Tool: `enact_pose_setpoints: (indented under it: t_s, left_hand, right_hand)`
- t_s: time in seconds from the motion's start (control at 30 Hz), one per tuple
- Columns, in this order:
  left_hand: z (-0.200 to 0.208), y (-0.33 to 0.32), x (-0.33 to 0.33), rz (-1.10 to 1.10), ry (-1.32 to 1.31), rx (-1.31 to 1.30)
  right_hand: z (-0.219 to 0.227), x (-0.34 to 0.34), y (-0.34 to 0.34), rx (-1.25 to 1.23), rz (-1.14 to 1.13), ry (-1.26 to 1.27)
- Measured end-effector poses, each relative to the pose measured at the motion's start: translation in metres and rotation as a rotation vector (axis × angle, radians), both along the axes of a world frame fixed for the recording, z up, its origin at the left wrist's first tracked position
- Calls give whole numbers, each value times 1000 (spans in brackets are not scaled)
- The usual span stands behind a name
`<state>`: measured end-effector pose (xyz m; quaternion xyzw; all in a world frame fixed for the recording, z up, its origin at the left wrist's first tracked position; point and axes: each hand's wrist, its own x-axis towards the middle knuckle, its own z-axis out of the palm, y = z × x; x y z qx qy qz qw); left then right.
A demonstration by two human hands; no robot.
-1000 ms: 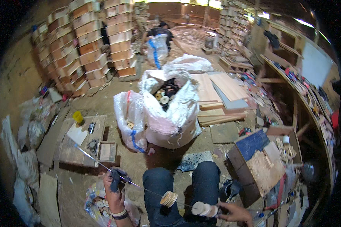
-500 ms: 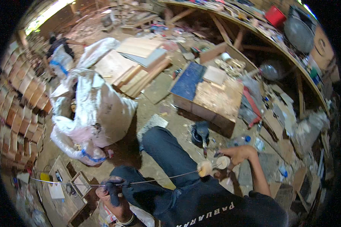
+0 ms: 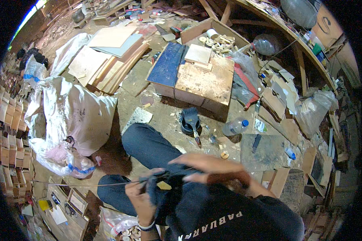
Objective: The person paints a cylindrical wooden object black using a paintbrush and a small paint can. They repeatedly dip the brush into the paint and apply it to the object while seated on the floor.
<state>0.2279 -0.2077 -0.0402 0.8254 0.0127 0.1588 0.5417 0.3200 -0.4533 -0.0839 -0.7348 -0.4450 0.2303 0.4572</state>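
Note:
My left hand is closed around one stretch of a thin metal rod, with dark cloth bunched at its fingers. The rod runs out to the left, nearly level. My right hand reaches across to the dark cloth beside the left one; it is blurred by motion, and its grip cannot be made out. A small yellowish piece shows just right of my left hand, its kind unclear. The rod's right end is hidden behind the hands and cloth. Below my left wrist, a plastic bag holds several round wooden pieces.
Ahead stands a wooden box with boards and round wooden pieces on top. A black pot with a brush and a plastic bottle are on the floor. White sacks stand left; wood blocks are stacked beyond.
My right hand has moved left from the rod's right end to beside my left hand. The two round wooden pieces on the rod no longer show. The view has shifted right.

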Motion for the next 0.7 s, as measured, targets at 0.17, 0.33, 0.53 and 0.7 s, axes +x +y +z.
enact_pose_setpoints:
  t_s: [0.17, 0.33, 0.53, 0.7]
  left_hand:
    - [-20, 26, -28, 272, 59, -248]
    - [-64, 83, -135, 962, 85, -163]
    - [-183, 79, -325, 1656, 215, -130]
    - [-291, 47, -414, 1734, 525, -226]
  right_hand:
    - [-36, -22, 77, -99, 45, 63]
    - [0, 1, 65, -422, 20, 242]
    - [-23, -30, 96, -289, 216, 24]
    - [-49, -61, 107, -259, 324, 122]
